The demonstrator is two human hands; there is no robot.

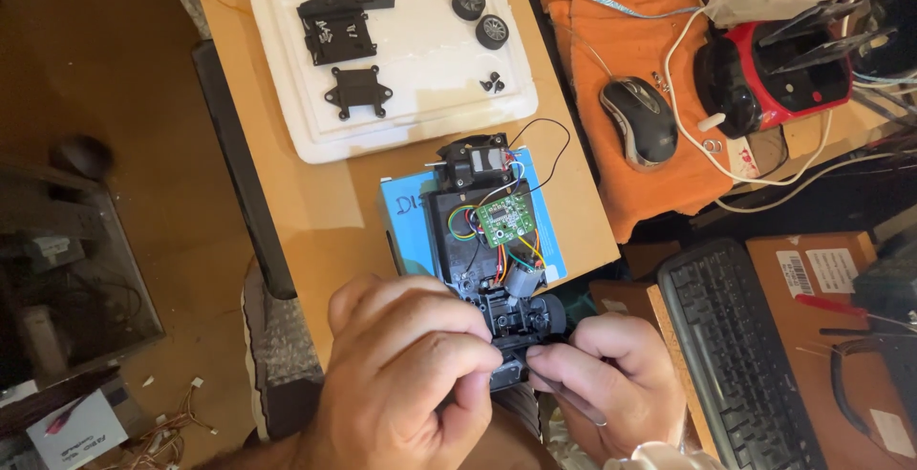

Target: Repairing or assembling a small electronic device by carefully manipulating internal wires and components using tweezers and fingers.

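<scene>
2 hands pinch the toy car chassis [489, 260] at its near end: left hand [406, 374] at 7 o'clock, right hand [611, 374] at 5; its long axis points to 12.

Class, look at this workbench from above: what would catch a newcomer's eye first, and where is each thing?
At the bottom centre, the left hand and right hand pinch the near end of an opened toy car chassis, its green circuit board and coloured wires bare. Above it, a white foam tray holds black parts and two small wheels. To the right, a red car body shell lies beside a grey mouse.
</scene>
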